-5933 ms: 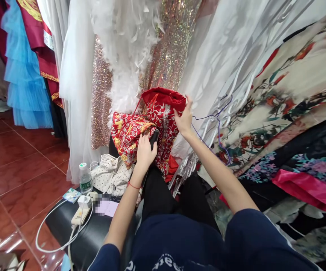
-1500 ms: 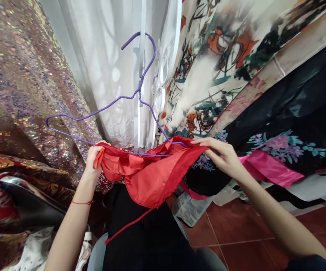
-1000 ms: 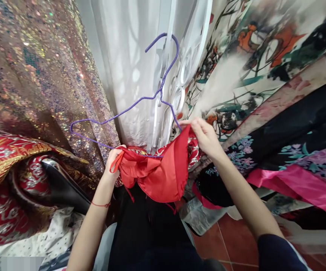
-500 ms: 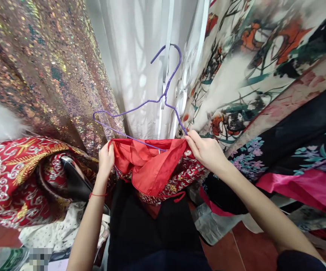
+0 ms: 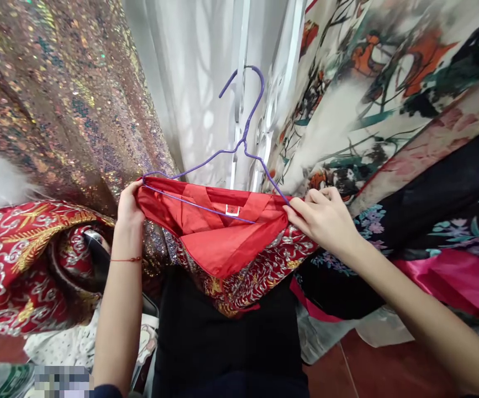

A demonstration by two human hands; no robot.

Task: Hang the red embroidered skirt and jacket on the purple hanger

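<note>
Right now my left hand [image 5: 128,205] pinches the left end of the red embroidered garment [image 5: 226,243], fingers closed on the fabric where the purple wire hanger [image 5: 239,149] bends at its corner. My right hand [image 5: 324,220] grips the garment's right end, thumb and fingers clamped just below the hanger's other shoulder. Between my hands the red lining faces me, stretched across the hanger's lower wire, and the embroidered side droops toward my lap. A small white label [image 5: 232,210] sits at the lining's middle; its writing is too small to read. Far left hangs a sequinned dress [image 5: 57,94], right a floral printed robe [image 5: 388,94].
</note>
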